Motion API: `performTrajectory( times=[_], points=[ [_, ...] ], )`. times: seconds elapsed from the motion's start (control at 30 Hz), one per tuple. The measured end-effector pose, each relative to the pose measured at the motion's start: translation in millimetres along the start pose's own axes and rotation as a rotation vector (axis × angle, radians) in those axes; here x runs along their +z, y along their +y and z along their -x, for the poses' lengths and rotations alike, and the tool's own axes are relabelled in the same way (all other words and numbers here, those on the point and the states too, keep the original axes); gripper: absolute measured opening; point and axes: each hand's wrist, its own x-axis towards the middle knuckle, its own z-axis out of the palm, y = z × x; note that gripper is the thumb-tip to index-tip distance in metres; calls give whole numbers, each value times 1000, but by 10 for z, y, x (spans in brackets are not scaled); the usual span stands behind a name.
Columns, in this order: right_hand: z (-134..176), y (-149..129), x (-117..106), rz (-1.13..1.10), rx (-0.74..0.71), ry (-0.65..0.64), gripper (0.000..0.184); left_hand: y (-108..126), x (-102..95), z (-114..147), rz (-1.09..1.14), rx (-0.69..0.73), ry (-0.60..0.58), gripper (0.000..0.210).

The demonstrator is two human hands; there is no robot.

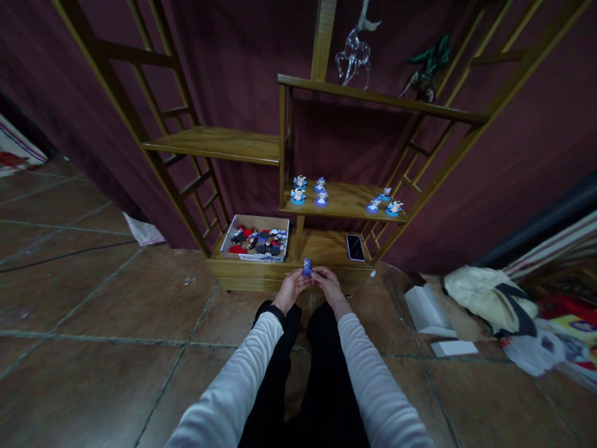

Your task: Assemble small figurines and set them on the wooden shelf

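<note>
A small purple-blue figurine (306, 268) is held upright between both hands, in front of the low part of the wooden shelf. My left hand (291, 288) cups it from the left and below, fingers closed at its base. From the right, my right hand (328, 283) pinches its base with thumb and fingertips. Above, on the middle shelf board (347, 198), similar figurines stand in two groups. A purple figurine (321, 198) and a blue-based figurine (298, 196) are at its left. At its right is another blue-based figurine (394, 208).
An open cardboard box (228, 245) with several red, black and white figurines sits on the lowest board, left. A phone (355, 247) lies to the right. A clear deer figure (357, 53) and a green figure (426, 68) stand up high. Bags (489, 298) lie on the floor.
</note>
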Motion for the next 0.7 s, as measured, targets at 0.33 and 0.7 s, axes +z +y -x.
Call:
performTrajectory(
  times=[0.33, 0.7],
  points=[
    [-8, -2, 9, 51, -38, 0, 23, -26, -48, -52, -93, -62, 5, 37],
    [-15, -7, 17, 24, -30, 56, 22, -20, -34, -67, -117, -100, 18, 41]
  ],
)
